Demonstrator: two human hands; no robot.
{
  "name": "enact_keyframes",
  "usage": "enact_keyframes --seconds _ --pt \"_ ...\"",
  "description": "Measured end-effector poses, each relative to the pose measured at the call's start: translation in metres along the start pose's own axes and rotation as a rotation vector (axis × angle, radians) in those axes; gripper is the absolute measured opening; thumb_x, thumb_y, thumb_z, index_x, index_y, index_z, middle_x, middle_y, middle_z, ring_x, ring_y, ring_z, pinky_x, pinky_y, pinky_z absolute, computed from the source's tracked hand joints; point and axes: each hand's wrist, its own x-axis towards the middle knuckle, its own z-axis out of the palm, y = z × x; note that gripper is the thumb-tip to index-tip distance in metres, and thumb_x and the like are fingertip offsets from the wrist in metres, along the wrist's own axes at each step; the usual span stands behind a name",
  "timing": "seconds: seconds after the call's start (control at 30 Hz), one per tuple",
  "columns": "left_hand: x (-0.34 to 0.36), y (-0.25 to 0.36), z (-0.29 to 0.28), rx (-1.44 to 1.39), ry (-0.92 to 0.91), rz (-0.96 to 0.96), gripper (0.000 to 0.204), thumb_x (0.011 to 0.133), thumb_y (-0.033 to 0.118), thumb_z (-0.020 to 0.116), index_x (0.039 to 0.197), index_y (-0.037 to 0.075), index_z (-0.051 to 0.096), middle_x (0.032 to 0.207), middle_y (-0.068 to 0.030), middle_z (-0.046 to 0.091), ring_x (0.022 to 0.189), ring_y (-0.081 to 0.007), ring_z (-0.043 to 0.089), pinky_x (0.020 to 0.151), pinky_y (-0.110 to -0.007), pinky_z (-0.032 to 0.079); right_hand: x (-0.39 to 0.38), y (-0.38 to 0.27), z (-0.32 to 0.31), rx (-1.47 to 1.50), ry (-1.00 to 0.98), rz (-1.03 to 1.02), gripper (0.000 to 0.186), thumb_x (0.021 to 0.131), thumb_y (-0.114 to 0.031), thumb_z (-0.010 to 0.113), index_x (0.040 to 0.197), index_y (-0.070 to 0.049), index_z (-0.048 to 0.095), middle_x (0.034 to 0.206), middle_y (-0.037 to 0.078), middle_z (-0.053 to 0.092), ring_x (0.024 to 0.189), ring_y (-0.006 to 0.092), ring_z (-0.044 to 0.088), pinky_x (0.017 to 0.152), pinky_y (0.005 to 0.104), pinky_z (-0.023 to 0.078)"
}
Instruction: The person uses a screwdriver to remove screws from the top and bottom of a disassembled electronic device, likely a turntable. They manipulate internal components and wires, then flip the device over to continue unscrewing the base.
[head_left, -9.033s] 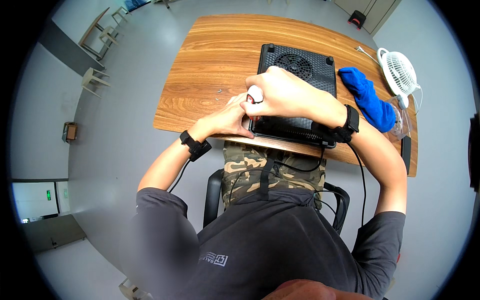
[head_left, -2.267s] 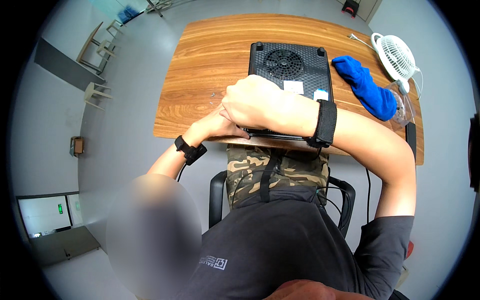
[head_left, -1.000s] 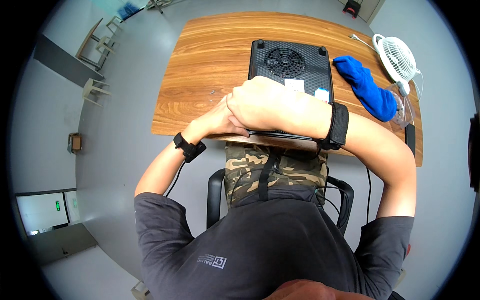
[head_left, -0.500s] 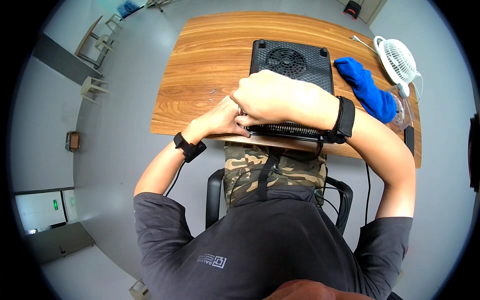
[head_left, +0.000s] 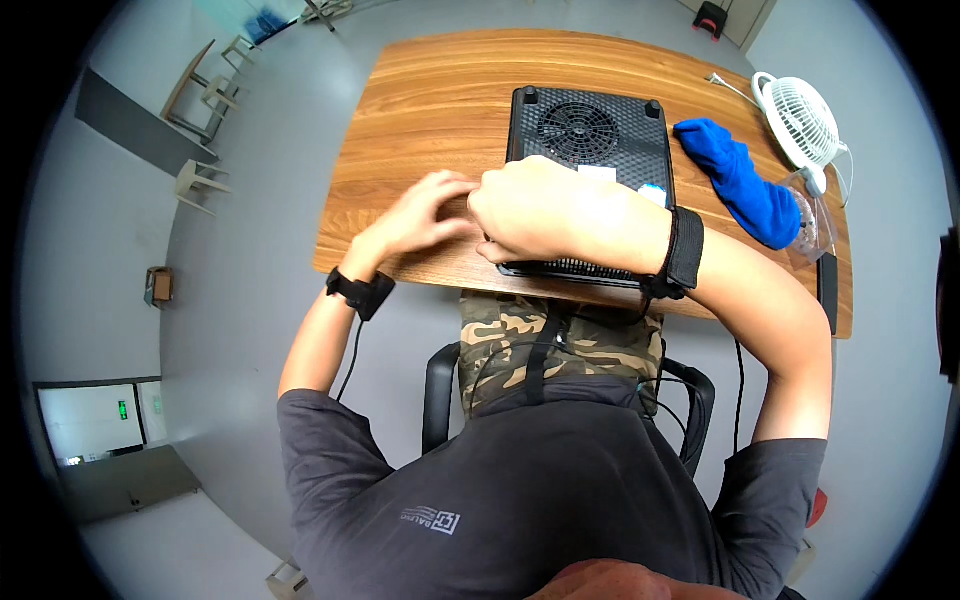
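A black flat appliance (head_left: 640,130), which looks like an induction cooker turned underside up, lies on the wooden table. Its round fan grille (head_left: 579,133) and corner feet face upward. My right hand (head_left: 525,210) is curled in a fist over the appliance's left edge, and whatever it may grip is hidden beneath the fingers. Just left of it, my left hand (head_left: 425,215) hovers by the table with thumb and fingers apart, fingertips close to the right hand's knuckles. Nothing shows in the left hand. My right forearm covers part of the appliance's near half.
On the right of the table (head_left: 430,90) lie a blue cloth (head_left: 738,185), a clear plastic container (head_left: 812,235) and a black flat object (head_left: 827,292). A white fan (head_left: 800,120) with a cord stands at the far right. Stools (head_left: 200,183) stand on the floor at left.
My left hand has come off the appliance's near left corner, moving away from me, and its fingers have spread. My right hand stays curled over the left edge. The view has shifted slightly.
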Motion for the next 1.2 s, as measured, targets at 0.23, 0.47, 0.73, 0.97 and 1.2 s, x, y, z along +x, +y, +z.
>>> enact_keyframes --seconds 0.23,0.47,0.73,0.97,1.2 --pt "-0.028 -0.031 -0.013 0.274 -0.028 -0.196 0.018 0.088 0.009 0.072 0.105 0.003 0.066 0.103 -0.013 0.063 0.099 -0.034 0.065 0.084 -0.043 0.055 0.0 0.001 0.001 -0.006 0.029 -0.012 0.041 0.086 -0.035 0.075 0.075 0.005 0.071 0.071 0.022 0.07 0.071 0.0378 0.073 0.066 0.0433 0.06" --pt "-0.027 -0.029 0.001 0.326 0.029 -0.163 0.014 0.092 0.009 0.067 0.104 0.003 0.065 0.103 -0.0132 0.062 0.099 -0.037 0.063 0.084 -0.045 0.054 -0.002 -0.001 0.001 -0.012 0.015 0.006 0.041 0.086 -0.035 0.074 0.074 0.004 0.071 0.071 0.022 0.07 0.072 0.0383 0.072 0.067 0.0435 0.06" --pt "-0.023 -0.036 0.009 0.455 0.026 -0.128 0.009 0.093 0.009 0.063 0.097 0.002 0.06 0.097 -0.016 0.063 0.092 -0.0388 0.065 0.08 -0.047 0.055 -0.002 0.001 0.007 0.004 0.06 0.013 0.041 0.086 -0.035 0.072 0.074 0.004 0.071 0.071 0.023 0.069 0.071 0.0392 0.072 0.067 0.0443 0.059" --pt "-0.009 -0.023 0.007 0.214 0.138 -0.048 0.012 0.086 0.006 0.065 0.095 -0.001 0.061 0.089 -0.0196 0.065 0.084 -0.0383 0.065 0.077 -0.045 0.055 -0.006 -0.004 0.0 -0.024 0.074 -0.049 0.042 0.086 -0.036 0.071 0.072 0.004 0.071 0.071 0.022 0.069 0.07 0.0389 0.071 0.068 0.044 0.059" --pt "0.006 0.009 0.006 -0.044 0.224 -0.213 0.013 0.081 0.006 0.068 0.089 -0.003 0.063 0.078 -0.0138 0.064 0.071 -0.024 0.065 0.069 -0.035 0.054 -0.006 0.005 -0.005 -0.043 0.101 -0.082 0.042 0.084 -0.035 0.072 0.071 0.004 0.069 0.068 0.021 0.068 0.067 0.0385 0.07 0.067 0.0445 0.058"
